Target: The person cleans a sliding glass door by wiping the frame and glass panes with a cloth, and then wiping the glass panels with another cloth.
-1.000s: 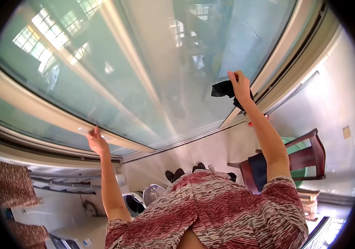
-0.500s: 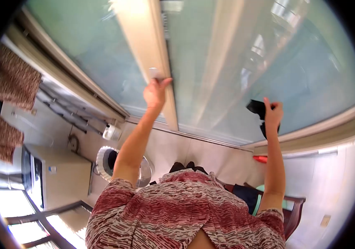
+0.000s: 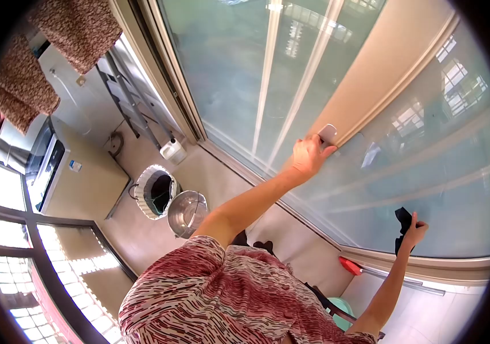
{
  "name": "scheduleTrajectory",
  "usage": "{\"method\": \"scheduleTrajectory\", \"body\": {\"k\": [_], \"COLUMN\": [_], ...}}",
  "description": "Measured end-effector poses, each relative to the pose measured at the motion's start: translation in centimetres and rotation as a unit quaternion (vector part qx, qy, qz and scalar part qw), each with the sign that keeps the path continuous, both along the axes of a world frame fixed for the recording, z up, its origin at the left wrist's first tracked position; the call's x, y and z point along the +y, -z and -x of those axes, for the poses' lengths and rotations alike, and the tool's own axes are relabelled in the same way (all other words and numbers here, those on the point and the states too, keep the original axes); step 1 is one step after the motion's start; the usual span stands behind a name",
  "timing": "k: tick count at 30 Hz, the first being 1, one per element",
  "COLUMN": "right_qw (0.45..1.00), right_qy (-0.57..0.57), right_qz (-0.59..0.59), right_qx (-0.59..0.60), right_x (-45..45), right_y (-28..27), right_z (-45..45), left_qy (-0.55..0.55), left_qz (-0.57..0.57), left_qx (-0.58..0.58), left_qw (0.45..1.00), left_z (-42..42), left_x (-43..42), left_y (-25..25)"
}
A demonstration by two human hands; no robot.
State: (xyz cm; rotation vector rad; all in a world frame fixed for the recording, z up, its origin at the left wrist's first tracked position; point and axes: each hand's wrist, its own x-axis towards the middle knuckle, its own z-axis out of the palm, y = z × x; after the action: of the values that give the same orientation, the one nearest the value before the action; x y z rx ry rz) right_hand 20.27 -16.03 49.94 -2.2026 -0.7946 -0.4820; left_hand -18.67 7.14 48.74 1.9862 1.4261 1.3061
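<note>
Left hand on the door handle mid-frame, can't tell if it's gripping. Right hand pinches black cloth, lower right.

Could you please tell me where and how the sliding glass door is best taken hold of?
Probably at the silvery handle on the broad door frame, coming from the front, where the left hand rests. The handle and the frame's long edge offer some hold; the smooth, flat glass seems to offer none.

That's a busy top from over here, dark red bands blending into cream, thin dark streaks all over, with short sleeves and dark shoes peeking out below.
</note>
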Motion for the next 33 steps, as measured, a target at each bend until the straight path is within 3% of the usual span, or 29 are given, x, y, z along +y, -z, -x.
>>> {"method": "scheduleTrajectory", "body": {"k": [6, 11, 20, 25, 27, 33], "right_qw": [1.0, 0.999, 0.999, 1.0, 1.0, 0.999], "right_qy": [0.005, -0.01, -0.027, -0.027, -0.02, -0.034], "right_qz": [0.02, 0.022, -0.006, -0.003, -0.007, -0.013], "right_qx": [-0.01, -0.04, -0.032, -0.004, -0.01, 0.011], "right_x": [-2.0, -1.4, -0.3, 0.1, 0.2, 0.1], "right_y": [0.7, -0.1, -0.9, -0.9, -0.6, -0.8], "right_z": [-3.1, -0.5, 1.7, 1.9, 1.5, 1.6], "left_qy": [0.017, -0.039, -0.033, -0.054, -0.023, -0.054], "left_qz": [0.014, 0.012, 0.077, 0.031, 0.101, -0.002], "left_qx": [-0.009, -0.012, -0.005, 0.005, 0.016, 0.015], "left_qw": [1.0, 0.999, 0.996, 0.998, 0.995, 0.998], "left_z": [-2.7, -2.7, -1.7, -2.0, -1.7, -2.5], "left_x": [-2.2, -1.9, -1.9, -1.4, -1.7, -0.9], "left_y": [0.5, 0.7, -0.1, 0.4, -0.5, 1.5]}}
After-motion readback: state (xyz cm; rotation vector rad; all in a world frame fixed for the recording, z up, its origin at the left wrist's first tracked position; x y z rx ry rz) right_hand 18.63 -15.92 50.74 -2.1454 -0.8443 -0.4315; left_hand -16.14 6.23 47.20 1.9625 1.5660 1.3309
